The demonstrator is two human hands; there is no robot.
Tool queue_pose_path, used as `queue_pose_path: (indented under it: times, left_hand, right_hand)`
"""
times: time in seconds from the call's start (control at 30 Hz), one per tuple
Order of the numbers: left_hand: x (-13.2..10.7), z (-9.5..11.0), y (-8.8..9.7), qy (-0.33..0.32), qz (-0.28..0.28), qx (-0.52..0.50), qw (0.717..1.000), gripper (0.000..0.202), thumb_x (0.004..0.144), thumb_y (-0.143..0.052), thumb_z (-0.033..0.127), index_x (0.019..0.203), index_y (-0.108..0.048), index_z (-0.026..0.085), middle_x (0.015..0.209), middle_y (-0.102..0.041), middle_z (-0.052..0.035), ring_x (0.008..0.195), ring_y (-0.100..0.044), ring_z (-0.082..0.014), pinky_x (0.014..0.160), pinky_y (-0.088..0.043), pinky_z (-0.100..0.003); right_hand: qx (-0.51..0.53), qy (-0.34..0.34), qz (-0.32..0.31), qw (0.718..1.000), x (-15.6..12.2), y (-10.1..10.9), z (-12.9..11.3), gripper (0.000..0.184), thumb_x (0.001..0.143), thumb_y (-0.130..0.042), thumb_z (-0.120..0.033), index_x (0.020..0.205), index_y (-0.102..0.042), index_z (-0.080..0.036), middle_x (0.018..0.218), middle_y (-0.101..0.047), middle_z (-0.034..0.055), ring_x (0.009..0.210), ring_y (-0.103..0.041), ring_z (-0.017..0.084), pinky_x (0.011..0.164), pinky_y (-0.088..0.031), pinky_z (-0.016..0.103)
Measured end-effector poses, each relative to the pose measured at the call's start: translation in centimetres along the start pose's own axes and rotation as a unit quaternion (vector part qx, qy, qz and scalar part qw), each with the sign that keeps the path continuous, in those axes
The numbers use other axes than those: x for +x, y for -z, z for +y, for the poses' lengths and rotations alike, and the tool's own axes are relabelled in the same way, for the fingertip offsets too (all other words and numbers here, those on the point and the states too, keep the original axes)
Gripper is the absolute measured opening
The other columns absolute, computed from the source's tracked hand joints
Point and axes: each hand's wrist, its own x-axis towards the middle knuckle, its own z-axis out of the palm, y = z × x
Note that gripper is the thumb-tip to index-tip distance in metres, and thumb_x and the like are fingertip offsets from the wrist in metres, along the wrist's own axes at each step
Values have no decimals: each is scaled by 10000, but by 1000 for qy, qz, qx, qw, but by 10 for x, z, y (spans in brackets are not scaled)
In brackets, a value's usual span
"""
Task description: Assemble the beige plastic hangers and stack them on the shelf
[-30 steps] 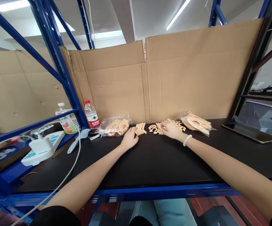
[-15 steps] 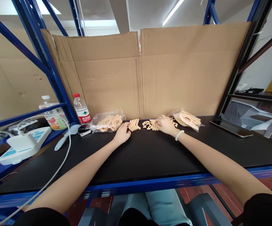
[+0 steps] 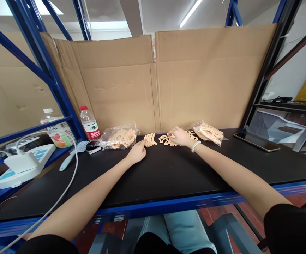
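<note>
On the black tabletop lie pale wooden cut-out pieces in a row. A slatted, chevron-like wooden piece [image 3: 150,140] is at the left of the row, and the fingertips of my left hand [image 3: 137,152] are closed at its left edge. My right hand [image 3: 180,137], with a beaded bracelet at the wrist, bends its fingers down over a curly wooden piece [image 3: 165,140]. Its fingers are pinched together and hide part of that piece. Another curly wooden piece [image 3: 192,135] shows behind the right hand.
A clear bag of wooden rings [image 3: 121,138] lies left, another bag of wooden pieces [image 3: 208,132] right. Farther left are a water bottle [image 3: 90,123], a hairbrush [image 3: 72,155] and a power strip [image 3: 27,167] with a white cable. A phone [image 3: 256,141] lies right. Cardboard [image 3: 115,84] walls the back.
The view has shifted slightly. My right hand has moved a little to the left over the wooden pieces, uncovering more of those at its right. My left hand stays at the slatted piece.
</note>
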Motion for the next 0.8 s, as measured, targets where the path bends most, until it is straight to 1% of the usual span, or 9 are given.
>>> queue_pose_path:
  times: [0.07, 0.2, 0.33, 0.43, 0.53, 0.63, 0.7, 0.8]
  left_hand:
    - [0, 0, 1, -3, -10, 11, 1000, 552, 787, -421, 113, 1334, -472, 70, 1375, -522, -164, 1291, -480, -284, 1112, -363, -411]
    - [-1, 0, 3, -5, -13, 28, 1000, 578, 813, -410, 130, 1386, -408, 50, 1420, -473, -174, 1327, -440, -276, 1139, -318, -402]
    - [-2, -2, 3, -3, -12, 36, 999, 569, 835, -410, 157, 1391, -397, 38, 1416, -471, -197, 1298, -473, -293, 1123, -339, -419]
    - [-3, -3, 1, -4, -10, 38, 999, 571, 838, -408, 157, 1399, -391, 53, 1418, -471, -187, 1305, -465, -293, 1117, -345, -415]
    - [-3, -3, 1, -4, -10, 37, 999, 573, 839, -410, 161, 1403, -388, 65, 1417, -472, -180, 1303, -467, -291, 1111, -352, -410]
    - [-3, -3, 1, -4, -11, 36, 999, 574, 838, -412, 168, 1401, -391, 62, 1415, -471, -187, 1291, -478, -293, 1101, -362, -410]
    - [-3, -3, 1, -4, -11, 34, 999, 577, 834, -413, 172, 1398, -394, 52, 1413, -471, -196, 1289, -480, -298, 1097, -367, -413]
    - [-3, -3, 1, -2, -9, 30, 1000, 575, 824, -417, 174, 1386, -412, 53, 1402, -482, -197, 1287, -479, -306, 1089, -374, -425]
  right_hand:
    - [-1, 20, -35, 999, 15, 3, -6, 162, 863, -555, -133, 934, -700, -148, 951, -693, 79, 945, -558, 208, 800, -377, 259]
    - [-9, 37, -104, 994, 40, 5, -17, 159, 815, -588, -107, 838, -738, -155, 907, -708, 78, 889, -589, 199, 700, -373, 235]
    - [-26, 35, -143, 989, 51, 3, -23, 160, 766, -608, -83, 799, -751, -148, 853, -713, 86, 795, -605, 188, 603, -341, 239]
    - [-39, 40, -154, 987, 54, -1, -22, 158, 711, -636, -44, 763, -750, -141, 818, -708, 94, 775, -604, 193, 588, -330, 246]
    - [-41, 54, -139, 988, 55, -3, -17, 150, 713, -664, -45, 777, -752, -148, 872, -699, 100, 852, -600, 204, 630, -353, 240]
    - [-31, 68, -110, 991, 54, 1, -9, 117, 769, -676, -89, 803, -754, -169, 910, -677, 85, 902, -587, 195, 691, -380, 229]
    - [-23, 69, -80, 994, 50, 7, -2, 114, 823, -652, -126, 839, -753, -176, 913, -653, 80, 904, -579, 187, 721, -393, 228]
    - [-16, 53, -14, 998, 40, 16, 7, 174, 903, -571, -168, 925, -744, -170, 970, -607, 97, 938, -560, 189, 752, -402, 238]
